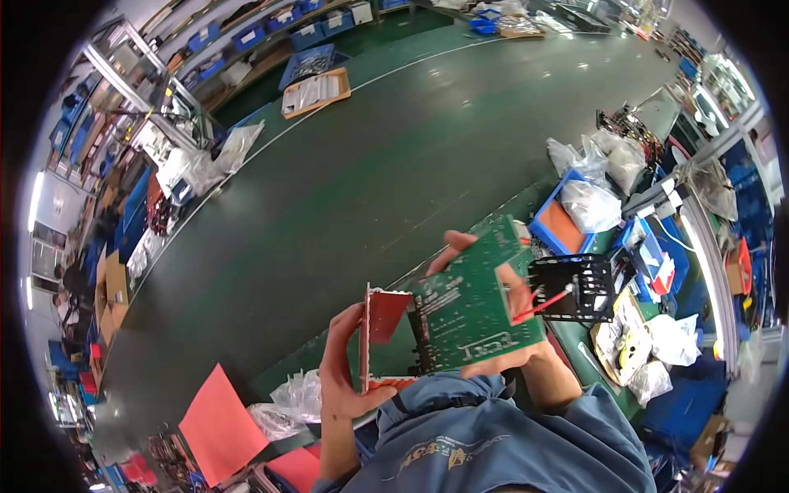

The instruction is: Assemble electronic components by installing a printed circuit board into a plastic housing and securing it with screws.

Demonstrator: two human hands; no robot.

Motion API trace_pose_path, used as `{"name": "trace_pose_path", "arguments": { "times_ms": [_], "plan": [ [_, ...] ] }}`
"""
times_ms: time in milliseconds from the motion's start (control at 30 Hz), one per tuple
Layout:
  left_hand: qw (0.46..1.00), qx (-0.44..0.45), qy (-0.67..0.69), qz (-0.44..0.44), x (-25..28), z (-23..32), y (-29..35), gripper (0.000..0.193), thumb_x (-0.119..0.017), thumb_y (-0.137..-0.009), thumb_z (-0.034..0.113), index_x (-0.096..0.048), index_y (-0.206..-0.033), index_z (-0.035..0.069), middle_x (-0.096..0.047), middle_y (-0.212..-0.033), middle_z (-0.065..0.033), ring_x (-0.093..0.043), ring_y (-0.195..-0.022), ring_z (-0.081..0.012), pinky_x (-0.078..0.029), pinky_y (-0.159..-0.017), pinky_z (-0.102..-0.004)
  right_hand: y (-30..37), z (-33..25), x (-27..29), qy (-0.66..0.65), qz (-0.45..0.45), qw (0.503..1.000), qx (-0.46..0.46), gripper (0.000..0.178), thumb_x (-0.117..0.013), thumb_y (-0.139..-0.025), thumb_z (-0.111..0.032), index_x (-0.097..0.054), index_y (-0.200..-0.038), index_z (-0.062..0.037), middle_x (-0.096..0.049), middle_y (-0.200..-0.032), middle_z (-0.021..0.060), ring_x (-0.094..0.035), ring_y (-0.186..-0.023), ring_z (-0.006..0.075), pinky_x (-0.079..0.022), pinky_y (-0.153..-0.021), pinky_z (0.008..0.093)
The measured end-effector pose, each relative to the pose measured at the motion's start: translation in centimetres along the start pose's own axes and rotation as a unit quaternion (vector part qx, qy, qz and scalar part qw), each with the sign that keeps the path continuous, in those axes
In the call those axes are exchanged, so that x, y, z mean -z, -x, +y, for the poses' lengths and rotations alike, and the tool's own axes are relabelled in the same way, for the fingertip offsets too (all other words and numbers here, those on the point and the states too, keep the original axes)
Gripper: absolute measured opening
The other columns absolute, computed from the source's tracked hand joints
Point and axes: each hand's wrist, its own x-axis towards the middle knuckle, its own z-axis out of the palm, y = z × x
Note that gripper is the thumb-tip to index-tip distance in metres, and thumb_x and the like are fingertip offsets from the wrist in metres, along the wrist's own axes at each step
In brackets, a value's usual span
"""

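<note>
My left hand (340, 360) is closed on the edge of a red panel piece (387, 317) with pale notched edges, held upright. To its right my right hand (519, 359) grips a green circuit board (468, 308) from behind. Its fingertips show past the board's far edge, and skin shows through a cutout in the board. Red wires (542, 304) run from the cutout over a black slotted frame (579, 287) at the board's right side. Between the two pieces, a dark strip lines the board's left edge. Most of my right hand is hidden.
A blue tray (542, 223), plastic bags (629, 164) and a round yellow-and-white item (622, 341) crowd the bench at right. A pink-red sheet (220, 423) and clear bags (297, 394) lie at lower left. Shelves with blue bins (308, 34) stand across the green floor (370, 156).
</note>
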Motion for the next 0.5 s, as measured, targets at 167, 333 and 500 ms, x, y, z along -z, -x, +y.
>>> {"name": "trace_pose_path", "arguments": {
  "times_ms": [167, 333, 500],
  "plan": [
    [0.998, -0.047, -0.042, -0.005, 0.7, 0.5, 0.1, 0.109, -0.094, -0.057, 0.035, -0.049, -0.148, -0.003, -0.05, -0.15, -0.0201, -0.049, -0.139, -0.0349, -0.038, -0.115, -0.0462, -0.1, 0.2, 0.7, -0.055, -0.043, 0.996, 0.053, 0.135, -0.103, -0.055, -0.036, -0.027, -0.16, 0.003, -0.049, -0.142, 0.0166, -0.055, -0.128, 0.025, -0.052, -0.103, 0.0396],
    [0.984, -0.106, -0.136, -0.037, 0.7, 1.6, -0.3, 0.113, -0.093, -0.058, 0.04, -0.046, -0.149, -0.007, -0.047, -0.15, -0.0225, -0.05, -0.138, -0.0345, -0.039, -0.114, -0.0463, -0.1, -0.8, 0.0, -0.037, -0.078, 0.994, 0.062, 0.135, -0.103, -0.055, -0.038, -0.028, -0.159, 0.0032, -0.048, -0.142, 0.0164, -0.055, -0.128, 0.0241, -0.052, -0.103, 0.0389],
    [0.977, -0.125, -0.166, -0.042, 0.6, 2.3, -0.6, 0.11, -0.093, -0.059, 0.04, -0.047, -0.149, -0.003, -0.048, -0.15, -0.023, -0.049, -0.138, -0.0354, -0.039, -0.114, -0.0471, -0.4, 0.7, -0.7, -0.016, -0.074, 0.992, 0.101, 0.142, -0.104, -0.052, -0.045, -0.026, -0.159, 0.0036, -0.053, -0.135, 0.0237, -0.059, -0.122, 0.0287, -0.051, -0.099, 0.0411]
  ]
}}
